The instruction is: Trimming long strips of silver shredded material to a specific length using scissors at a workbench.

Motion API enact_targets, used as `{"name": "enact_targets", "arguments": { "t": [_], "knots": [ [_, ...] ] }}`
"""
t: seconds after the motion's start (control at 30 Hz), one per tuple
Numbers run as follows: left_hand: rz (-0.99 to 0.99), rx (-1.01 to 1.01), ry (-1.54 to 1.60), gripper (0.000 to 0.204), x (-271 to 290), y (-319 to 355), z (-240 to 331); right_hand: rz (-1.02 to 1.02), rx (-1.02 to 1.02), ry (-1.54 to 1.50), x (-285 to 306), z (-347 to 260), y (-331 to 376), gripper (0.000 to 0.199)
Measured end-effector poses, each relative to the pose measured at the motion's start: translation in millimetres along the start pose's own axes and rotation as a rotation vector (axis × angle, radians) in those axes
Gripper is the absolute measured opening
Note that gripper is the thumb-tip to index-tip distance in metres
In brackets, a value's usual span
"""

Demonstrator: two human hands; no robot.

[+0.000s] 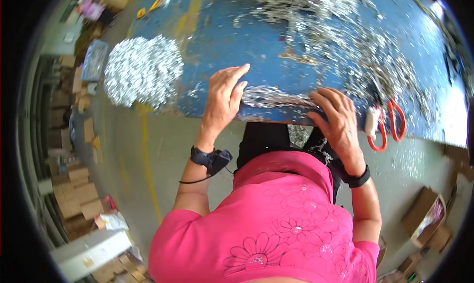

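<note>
Far left we see stacked cardboard boxes (79, 194) along the floor edge, blurred by the lens. Next, a round heap of small shiny metal parts (143, 71) sits at the left corner of the blue table (256, 41). Our left hand (223, 100) lies flat on the table's near edge, fingers loosely spread and extended, palm down, gripping nothing; fingertips sit just beside a thin strip of loose silver pieces (276, 98) running along the edge between both hands. A black wrist device (210, 159) with a dangling cord is strapped on the left wrist. Right hand (338, 122) rests on the same edge, fingers curled down onto the right end of that strip, touching the pieces; whether it pinches any we cannot tell. A black band (356, 178) is on the right wrist. Just right of that hand, red-handled scissors (387, 125) lie at the table edge. More scattered silver bits (355, 46) cover the table's upper right. Open cardboard box (424, 216) on the floor, lower right.
</note>
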State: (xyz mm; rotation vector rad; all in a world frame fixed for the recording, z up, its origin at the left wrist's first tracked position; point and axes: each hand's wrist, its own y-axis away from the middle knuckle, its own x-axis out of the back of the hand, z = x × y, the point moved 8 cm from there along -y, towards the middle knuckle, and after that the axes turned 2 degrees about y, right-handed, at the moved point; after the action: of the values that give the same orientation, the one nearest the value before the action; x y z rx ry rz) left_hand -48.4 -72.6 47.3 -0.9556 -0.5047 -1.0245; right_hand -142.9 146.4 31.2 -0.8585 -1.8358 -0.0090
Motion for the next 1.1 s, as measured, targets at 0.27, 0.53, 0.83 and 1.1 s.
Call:
{"name": "enact_targets", "arguments": {
  "t": [0.27,0.53,0.83,1.1],
  "knots": [
    [-0.105,0.031,-0.06,0.02,15.7,32.2,-30.2,0.023,0.051,-0.01,-3.4,-5.4,-9.2,0.027],
    [-0.063,0.048,-0.026,0.016,16.8,39.8,-35.7,0.109,0.04,-0.054,1.1,9.6,-5.7,0.019],
    [-0.077,0.048,-0.009,0.02,17.4,35.6,-32.5,0.115,-0.035,0.013,6.5,20.6,3.3,0.023],
    [-0.078,0.108,-0.016,0.023,17.4,38.2,-32.6,0.428,-0.282,0.131,93.8,63.5,51.3,0.03]
  ]
}}
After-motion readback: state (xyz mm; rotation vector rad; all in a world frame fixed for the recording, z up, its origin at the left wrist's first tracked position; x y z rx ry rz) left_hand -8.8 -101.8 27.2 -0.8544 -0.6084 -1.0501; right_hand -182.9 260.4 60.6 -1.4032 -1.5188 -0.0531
